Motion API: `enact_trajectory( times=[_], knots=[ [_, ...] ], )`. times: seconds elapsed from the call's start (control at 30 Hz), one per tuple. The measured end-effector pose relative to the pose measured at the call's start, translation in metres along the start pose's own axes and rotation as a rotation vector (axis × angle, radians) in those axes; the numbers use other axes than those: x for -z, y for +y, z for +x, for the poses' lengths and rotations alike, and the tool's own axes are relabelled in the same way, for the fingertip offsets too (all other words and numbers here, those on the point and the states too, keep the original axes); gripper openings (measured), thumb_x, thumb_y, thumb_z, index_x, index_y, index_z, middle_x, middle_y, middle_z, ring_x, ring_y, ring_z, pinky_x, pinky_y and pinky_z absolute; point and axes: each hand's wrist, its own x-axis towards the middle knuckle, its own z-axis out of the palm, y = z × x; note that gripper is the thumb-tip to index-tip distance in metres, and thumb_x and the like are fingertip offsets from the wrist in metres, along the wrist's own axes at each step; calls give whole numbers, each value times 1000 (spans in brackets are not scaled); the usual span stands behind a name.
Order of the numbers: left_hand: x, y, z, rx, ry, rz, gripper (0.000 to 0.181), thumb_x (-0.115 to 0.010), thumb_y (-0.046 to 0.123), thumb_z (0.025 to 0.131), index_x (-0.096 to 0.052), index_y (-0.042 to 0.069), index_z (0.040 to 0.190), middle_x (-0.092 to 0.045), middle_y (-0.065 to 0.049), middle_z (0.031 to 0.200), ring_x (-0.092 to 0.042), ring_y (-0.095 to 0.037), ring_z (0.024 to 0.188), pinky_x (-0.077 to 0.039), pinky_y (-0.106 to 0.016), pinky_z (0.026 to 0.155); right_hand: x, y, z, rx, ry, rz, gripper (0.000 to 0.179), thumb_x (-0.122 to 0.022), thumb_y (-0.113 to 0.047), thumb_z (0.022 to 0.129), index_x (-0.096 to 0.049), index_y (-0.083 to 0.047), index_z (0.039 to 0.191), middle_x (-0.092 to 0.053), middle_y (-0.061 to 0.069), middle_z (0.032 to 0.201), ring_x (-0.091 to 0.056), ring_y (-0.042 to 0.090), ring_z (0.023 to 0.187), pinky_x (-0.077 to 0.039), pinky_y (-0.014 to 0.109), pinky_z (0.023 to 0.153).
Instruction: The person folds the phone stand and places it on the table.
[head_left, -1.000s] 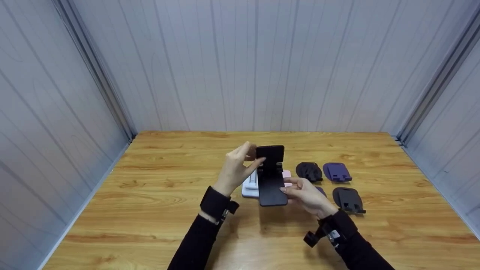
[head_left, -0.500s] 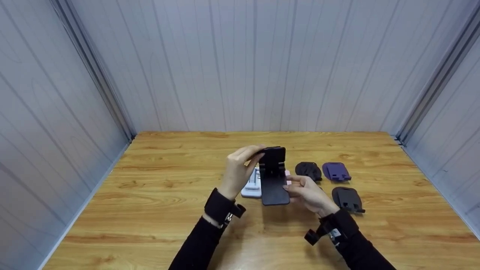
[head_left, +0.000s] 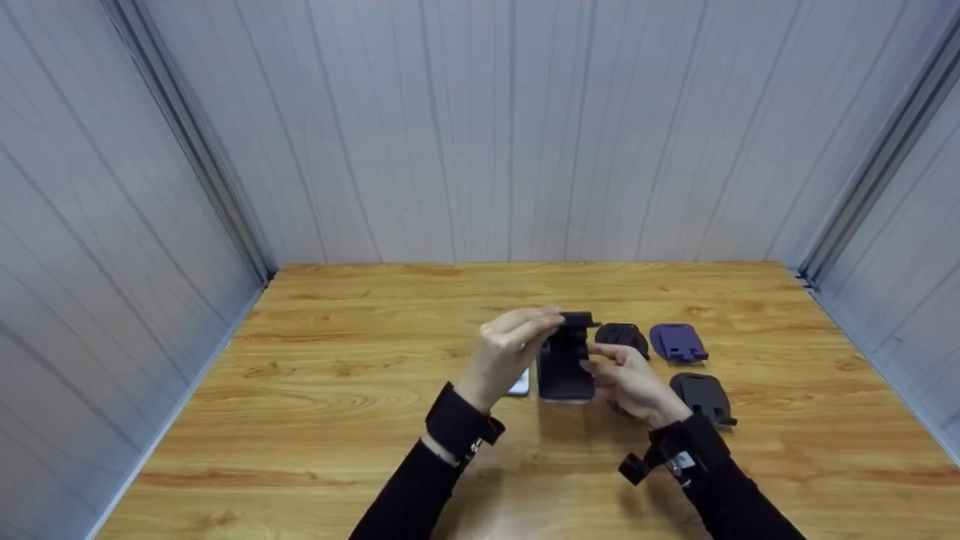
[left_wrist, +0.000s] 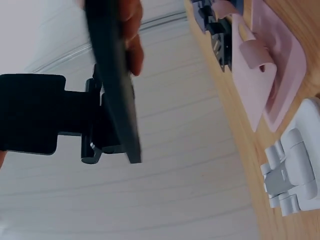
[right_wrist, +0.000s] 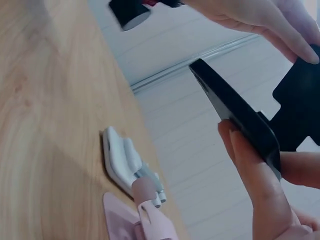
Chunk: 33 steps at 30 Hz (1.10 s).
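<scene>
A black folding phone stand [head_left: 566, 373] is held above the table between both hands. My left hand [head_left: 504, 356] pinches its upper plate between thumb and fingers. On the right side, my right hand [head_left: 634, 384] grips the base plate by its edge; in the right wrist view the base [right_wrist: 235, 102] sits between thumb and fingers. The left wrist view shows the hinge [left_wrist: 91, 125] joining the two plates. Beneath and behind the held stand lie a white phone stand [left_wrist: 301, 157] and a pink one [left_wrist: 255, 60], mostly hidden in the head view.
Beyond my right hand lie a black round-backed stand [head_left: 622, 340], a purple one [head_left: 677, 343] and a dark grey one [head_left: 702, 396]. They rest on a wood-grain table [head_left: 337, 420]. Pale panel walls [head_left: 480, 135] enclose the back and sides.
Both hands have shifted slightly right with the black phone stand. Its upper plate has tipped, so it now appears as a thin strip, and the left hand has followed its top edge.
</scene>
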Motion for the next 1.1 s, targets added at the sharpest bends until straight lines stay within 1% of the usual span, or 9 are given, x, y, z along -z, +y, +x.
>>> enact_trajectory(
  times=[0.17, 0.33, 0.43, 0.53, 0.63, 0.73, 0.87, 1.0, 1.1],
  knots=[
    [-10, 0, -4, -117, -68, -35, 19, -80, -9, 87, -80, -1, 104, -78, -16, 111, -76, -29, 106, -55, -24, 105, 8, -12, -4, 52, 16, 89, 33, -48, 2, 110, -75, -13, 121, -79, 3, 109, -76, 11, 92, -63, 25, 82],
    [-11, 0, -9, -100, -99, -77, 17, -80, -5, 90, -79, 0, 107, -75, -18, 118, -73, -30, 111, -54, -27, 108, 11, -17, -5, 91, -14, 68, 35, -46, 3, 110, -74, -16, 118, -78, 4, 109, -76, 12, 91, -63, 28, 86],
    [-7, 2, -9, 93, -134, -180, 19, -74, 6, 98, -76, -1, 115, -69, -22, 132, -67, -36, 124, -53, -39, 112, 9, -16, -4, 78, -32, 25, 32, -48, 0, 111, -75, -17, 116, -77, 1, 103, -74, 10, 88, -63, 29, 86],
    [-1, 7, -8, 487, -210, -320, 53, -63, 35, 107, -59, 0, 146, -52, -26, 153, -51, -43, 142, -47, -54, 117, 7, -14, -3, 75, -28, -21, 29, -51, -4, 111, -75, -19, 116, -71, -2, 93, -60, 7, 74, -61, 26, 83],
    [5, 9, -6, 901, -354, -515, 84, -53, 54, 108, -21, 7, 170, -31, -26, 168, -44, -45, 147, -47, -58, 116, 6, -14, -3, 89, -7, -50, 28, -52, -3, 110, -73, -18, 120, -62, -3, 83, -45, 8, 67, -58, 26, 79],
    [8, 9, -5, 1162, -463, -755, 86, -49, 48, 111, -2, 9, 171, -28, -27, 169, -55, -39, 135, -53, -54, 111, 6, -14, -4, 101, 3, -66, 32, -50, 2, 109, -70, -14, 128, -57, -5, 77, -44, 7, 67, -57, 26, 78],
    [7, 4, -4, 1293, -463, -991, 76, -46, 28, 114, -2, 4, 170, -33, -28, 165, -62, -19, 103, -59, -43, 103, 6, -16, -4, 63, -13, -25, 30, -48, -7, 113, -65, -8, 138, -76, -1, 98, -69, 8, 87, -61, 27, 86],
    [7, 0, -6, 1316, -446, -1014, 75, -47, 26, 113, -5, 5, 170, -40, -29, 160, -59, -13, 94, -58, -42, 104, 6, -19, -7, 6, -53, 57, 46, -45, -34, 116, -55, -2, 147, -76, 5, 121, -74, 16, 112, -60, 30, 98],
    [6, -2, -7, 1315, -439, -989, 74, -49, 29, 112, -9, 5, 170, -43, -28, 158, -59, -13, 94, -58, -44, 105, 8, -20, -7, 17, -135, 102, 45, -41, -36, 116, -55, -5, 147, -74, 7, 128, -72, 17, 119, -58, 34, 105]
  ],
)
